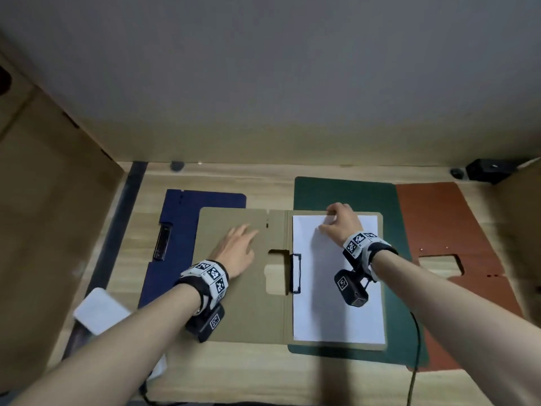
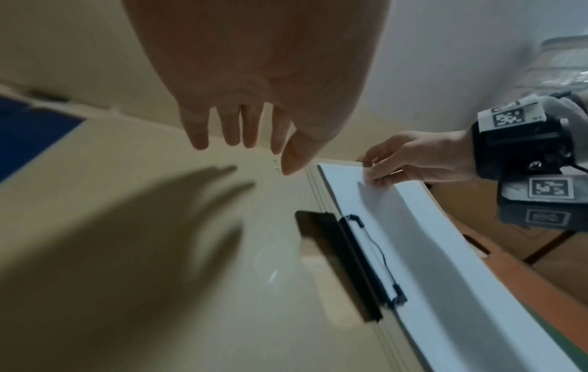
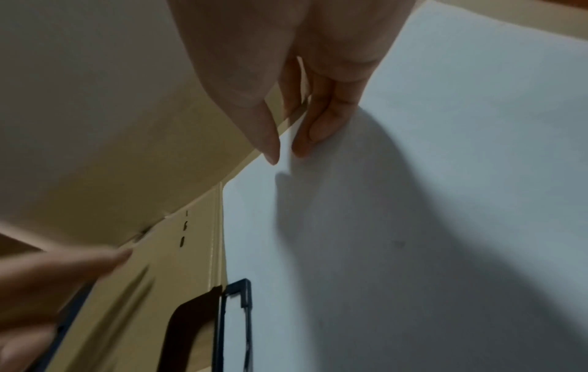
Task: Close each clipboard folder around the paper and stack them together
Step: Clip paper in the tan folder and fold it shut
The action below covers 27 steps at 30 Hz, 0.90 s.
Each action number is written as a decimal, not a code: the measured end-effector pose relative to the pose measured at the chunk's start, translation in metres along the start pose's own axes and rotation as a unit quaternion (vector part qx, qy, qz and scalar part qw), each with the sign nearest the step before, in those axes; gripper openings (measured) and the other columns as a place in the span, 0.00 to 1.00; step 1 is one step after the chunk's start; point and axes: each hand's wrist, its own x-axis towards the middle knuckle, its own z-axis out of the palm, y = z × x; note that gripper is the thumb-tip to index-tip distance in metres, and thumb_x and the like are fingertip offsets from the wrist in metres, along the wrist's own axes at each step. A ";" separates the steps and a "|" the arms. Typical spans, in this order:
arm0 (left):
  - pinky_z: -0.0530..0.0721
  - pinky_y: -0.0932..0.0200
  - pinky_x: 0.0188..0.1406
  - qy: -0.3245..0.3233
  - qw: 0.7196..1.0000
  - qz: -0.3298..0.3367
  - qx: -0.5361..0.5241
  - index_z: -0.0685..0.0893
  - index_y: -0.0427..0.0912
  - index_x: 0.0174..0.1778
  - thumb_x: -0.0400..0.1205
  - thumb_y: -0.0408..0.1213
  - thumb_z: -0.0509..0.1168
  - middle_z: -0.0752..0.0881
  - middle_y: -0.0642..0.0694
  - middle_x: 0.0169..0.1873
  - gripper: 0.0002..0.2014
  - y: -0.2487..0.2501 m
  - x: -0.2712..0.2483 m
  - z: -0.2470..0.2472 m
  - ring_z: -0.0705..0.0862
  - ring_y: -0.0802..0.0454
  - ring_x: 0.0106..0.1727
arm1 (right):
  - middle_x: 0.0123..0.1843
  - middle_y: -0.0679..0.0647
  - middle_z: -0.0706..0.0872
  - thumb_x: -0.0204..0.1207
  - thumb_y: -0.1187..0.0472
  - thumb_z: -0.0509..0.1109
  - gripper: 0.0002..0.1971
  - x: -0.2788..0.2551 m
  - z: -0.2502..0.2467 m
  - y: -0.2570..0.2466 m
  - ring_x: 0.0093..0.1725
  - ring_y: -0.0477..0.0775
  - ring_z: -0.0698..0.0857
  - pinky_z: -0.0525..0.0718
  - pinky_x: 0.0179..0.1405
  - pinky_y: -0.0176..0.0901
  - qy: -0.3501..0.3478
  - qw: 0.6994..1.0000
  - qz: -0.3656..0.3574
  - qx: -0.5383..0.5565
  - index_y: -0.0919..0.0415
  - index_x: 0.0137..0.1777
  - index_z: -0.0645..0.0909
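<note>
A tan clipboard folder [image 1: 240,312] lies open in the middle of the wooden table. Its right half holds a white paper [image 1: 328,303] under a black clip [image 1: 296,273]. My left hand [image 1: 238,249] hovers just over the left cover with its fingers [image 2: 245,133] straight, casting a shadow on it. My right hand [image 1: 339,219] is at the paper's far edge; its thumb and fingertips [image 3: 315,131] pinch the paper [image 3: 445,201] there. A blue folder [image 1: 178,230] lies open under the tan one's left side. A green folder [image 1: 351,191] lies under its right side.
A red-brown folder [image 1: 445,224] lies open at the right, partly under the green one. Cardboard walls [image 1: 52,218] stand at the left. A white pad [image 1: 99,312] sits front left, a black device [image 1: 489,169] back right, and a cable [image 1: 417,341] runs off the front edge.
</note>
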 end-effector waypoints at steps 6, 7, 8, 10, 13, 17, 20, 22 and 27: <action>0.56 0.43 0.85 -0.115 0.991 -0.029 0.065 0.53 0.52 0.87 0.83 0.35 0.58 0.41 0.48 0.88 0.36 -0.053 -0.006 0.044 0.43 0.46 0.88 | 0.67 0.60 0.74 0.70 0.57 0.79 0.24 0.020 0.034 0.016 0.48 0.53 0.81 0.81 0.59 0.43 -0.054 0.998 0.017 -0.001 0.61 0.65 0.80; 0.54 0.43 0.86 -0.114 0.991 -0.025 0.063 0.52 0.52 0.87 0.82 0.35 0.59 0.40 0.48 0.88 0.37 -0.055 -0.007 0.047 0.42 0.46 0.88 | 0.67 0.60 0.74 0.70 0.59 0.78 0.22 0.018 0.037 0.017 0.47 0.53 0.82 0.83 0.60 0.44 -0.046 0.999 0.010 0.007 0.61 0.64 0.81; 0.53 0.44 0.86 -0.111 0.992 -0.026 0.057 0.52 0.52 0.87 0.82 0.36 0.59 0.40 0.48 0.88 0.37 -0.055 -0.006 0.048 0.41 0.46 0.88 | 0.68 0.60 0.73 0.71 0.61 0.77 0.21 0.015 0.039 0.018 0.47 0.52 0.83 0.83 0.61 0.45 -0.038 0.999 0.002 0.016 0.61 0.64 0.81; 0.52 0.44 0.86 -0.104 0.993 -0.030 0.043 0.54 0.52 0.87 0.82 0.37 0.59 0.41 0.48 0.88 0.36 -0.054 -0.004 0.048 0.41 0.47 0.88 | 0.70 0.60 0.72 0.72 0.64 0.75 0.20 0.007 0.041 0.020 0.48 0.51 0.82 0.82 0.59 0.43 -0.032 0.999 -0.019 0.028 0.61 0.65 0.80; 0.53 0.44 0.86 -0.095 0.995 -0.040 0.012 0.59 0.50 0.86 0.81 0.38 0.59 0.44 0.47 0.88 0.34 -0.050 -0.004 0.046 0.44 0.48 0.88 | 0.71 0.58 0.71 0.73 0.64 0.73 0.22 -0.010 0.041 0.023 0.53 0.50 0.80 0.83 0.61 0.47 -0.035 0.998 -0.050 0.025 0.60 0.68 0.77; 0.54 0.53 0.84 -0.034 0.996 -0.062 -0.061 0.69 0.43 0.82 0.82 0.34 0.59 0.56 0.43 0.87 0.28 -0.045 -0.015 0.041 0.56 0.44 0.87 | 0.71 0.57 0.74 0.71 0.65 0.73 0.24 -0.038 0.041 0.032 0.59 0.53 0.82 0.83 0.65 0.54 -0.052 0.995 -0.075 0.027 0.60 0.69 0.77; 0.62 0.55 0.80 0.030 0.983 -0.114 -0.138 0.75 0.38 0.76 0.82 0.30 0.61 0.69 0.41 0.81 0.24 -0.048 -0.030 0.040 0.68 0.44 0.81 | 0.68 0.57 0.77 0.72 0.67 0.71 0.22 -0.063 0.044 0.040 0.61 0.55 0.83 0.84 0.66 0.55 -0.048 0.993 -0.094 0.052 0.61 0.67 0.79; 0.69 0.54 0.75 0.071 0.970 -0.161 -0.165 0.78 0.37 0.73 0.82 0.29 0.62 0.75 0.41 0.75 0.22 -0.055 -0.042 0.041 0.75 0.43 0.75 | 0.67 0.56 0.78 0.74 0.66 0.69 0.20 -0.079 0.048 0.047 0.61 0.53 0.83 0.84 0.66 0.53 -0.053 0.991 -0.107 0.057 0.59 0.67 0.79; 0.74 0.45 0.72 0.104 0.941 -0.298 -0.125 0.77 0.35 0.72 0.78 0.29 0.66 0.73 0.35 0.73 0.23 -0.077 -0.071 0.049 0.75 0.34 0.72 | 0.77 0.51 0.72 0.74 0.60 0.72 0.27 -0.118 0.065 0.067 0.74 0.51 0.74 0.75 0.76 0.54 -0.104 0.985 -0.134 -0.020 0.53 0.74 0.74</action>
